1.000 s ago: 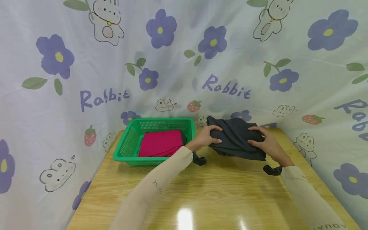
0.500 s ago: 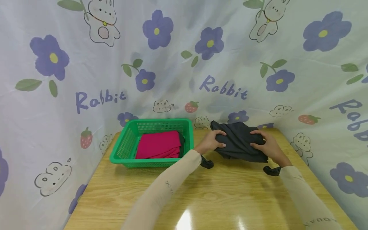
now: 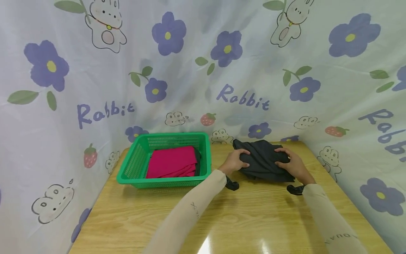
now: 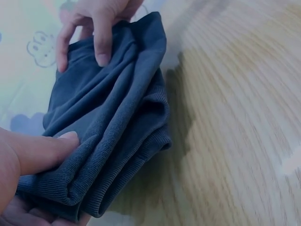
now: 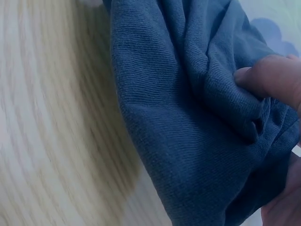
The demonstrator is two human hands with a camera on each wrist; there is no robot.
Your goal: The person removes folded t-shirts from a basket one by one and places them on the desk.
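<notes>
A folded dark grey garment (image 3: 263, 160), with ribbed fabric and creased layers, is held between both hands at the back right of the table. My left hand (image 3: 234, 161) grips its left end. In the left wrist view the left thumb (image 4: 44, 150) lies on top while fingers show under the lower edge. The opposite end is gripped by my right hand (image 3: 293, 165). In the right wrist view, the right thumb (image 5: 268, 80) presses into a fold, with part of the hand under the cloth (image 5: 188, 122). The garment slants close over the wood.
Left of the hands stands a green perforated plastic basket (image 3: 171, 181) with a folded magenta cloth (image 3: 172, 162) in it; a dark piece shows at that cloth's right side. Both sit on a wood-grain table (image 3: 247, 218). Behind hangs a rabbit-and-flower printed curtain (image 3: 190, 70).
Both hands have lowered the dark grey garment toward the table, and it has come a little farther from the basket. Both hands keep their hold. The head view has shifted slightly.
</notes>
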